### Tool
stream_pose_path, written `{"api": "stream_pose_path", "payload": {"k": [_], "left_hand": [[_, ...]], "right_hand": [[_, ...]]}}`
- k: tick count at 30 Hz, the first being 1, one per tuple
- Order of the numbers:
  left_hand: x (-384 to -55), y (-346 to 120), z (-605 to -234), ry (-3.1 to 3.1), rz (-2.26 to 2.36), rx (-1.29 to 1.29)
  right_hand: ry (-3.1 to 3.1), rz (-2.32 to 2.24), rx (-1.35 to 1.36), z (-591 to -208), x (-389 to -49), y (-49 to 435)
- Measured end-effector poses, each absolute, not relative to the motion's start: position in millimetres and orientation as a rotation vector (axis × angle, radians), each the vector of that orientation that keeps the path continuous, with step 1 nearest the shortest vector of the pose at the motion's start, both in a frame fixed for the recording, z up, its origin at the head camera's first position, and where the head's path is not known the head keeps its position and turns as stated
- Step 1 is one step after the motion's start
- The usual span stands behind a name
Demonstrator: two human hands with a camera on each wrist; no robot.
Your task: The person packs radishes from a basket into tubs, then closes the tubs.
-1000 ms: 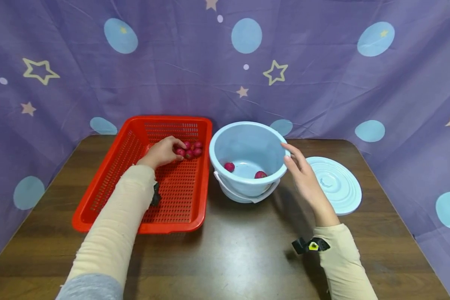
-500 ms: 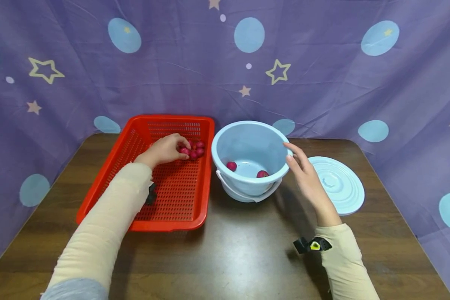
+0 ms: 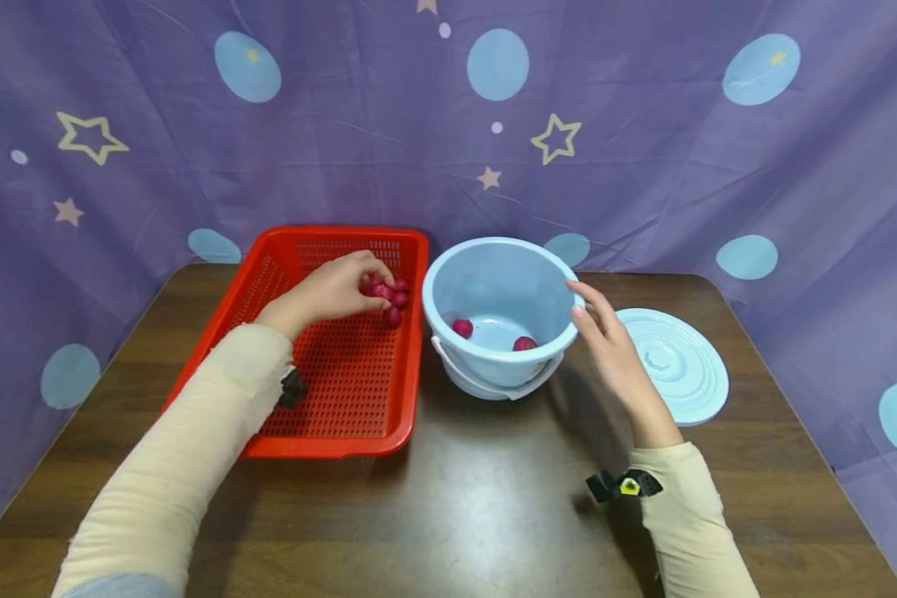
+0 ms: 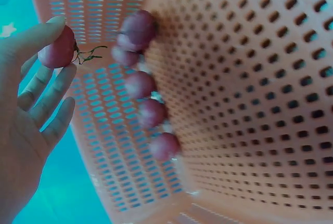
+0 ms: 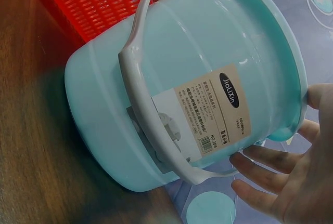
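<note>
My left hand (image 3: 336,286) is over the far right part of the red plastic basket (image 3: 411,365), pinching a red radish (image 4: 58,50) between thumb and fingers. Thin dark stem ends stick out of that radish in the left wrist view. Several more radishes (image 4: 152,113) lie in a row along the basket's side. To the right stands a light blue bucket (image 3: 493,359) with two radishes (image 3: 525,343) at its bottom. My right hand (image 3: 616,357) touches the bucket's right rim, fingers extended; in the right wrist view the other fingertips are close to its side.
A light blue round lid (image 3: 680,370) lies on the wooden table (image 3: 478,515) right of the bucket. The bucket's white handle (image 5: 140,89) hangs down its front. A purple patterned curtain (image 3: 389,108) closes off the back.
My left hand has shifted right and slightly up from the radish cluster, with a radish now between its fingers. The right hand keeps its place at the bucket's rim.
</note>
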State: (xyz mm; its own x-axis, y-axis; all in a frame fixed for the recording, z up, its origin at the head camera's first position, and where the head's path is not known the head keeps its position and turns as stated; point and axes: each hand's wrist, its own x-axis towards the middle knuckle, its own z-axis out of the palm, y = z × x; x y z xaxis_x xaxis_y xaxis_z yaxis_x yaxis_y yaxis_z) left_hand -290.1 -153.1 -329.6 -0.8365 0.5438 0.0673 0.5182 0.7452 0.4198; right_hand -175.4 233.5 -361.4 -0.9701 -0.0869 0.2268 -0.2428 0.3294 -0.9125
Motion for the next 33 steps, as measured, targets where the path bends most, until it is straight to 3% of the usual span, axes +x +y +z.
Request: {"api": "stream_pose_path", "payload": {"k": [14, 33], "left_hand": [[-265, -133, -284, 2.916, 0.761, 1.085], [-241, -85, -262, 2.826, 0.847, 1.328]], "right_hand": [[-2.452, 1.711, 0.296, -361, -175, 234], [-2.452, 1.707, 0.292, -360, -175, 233]]}}
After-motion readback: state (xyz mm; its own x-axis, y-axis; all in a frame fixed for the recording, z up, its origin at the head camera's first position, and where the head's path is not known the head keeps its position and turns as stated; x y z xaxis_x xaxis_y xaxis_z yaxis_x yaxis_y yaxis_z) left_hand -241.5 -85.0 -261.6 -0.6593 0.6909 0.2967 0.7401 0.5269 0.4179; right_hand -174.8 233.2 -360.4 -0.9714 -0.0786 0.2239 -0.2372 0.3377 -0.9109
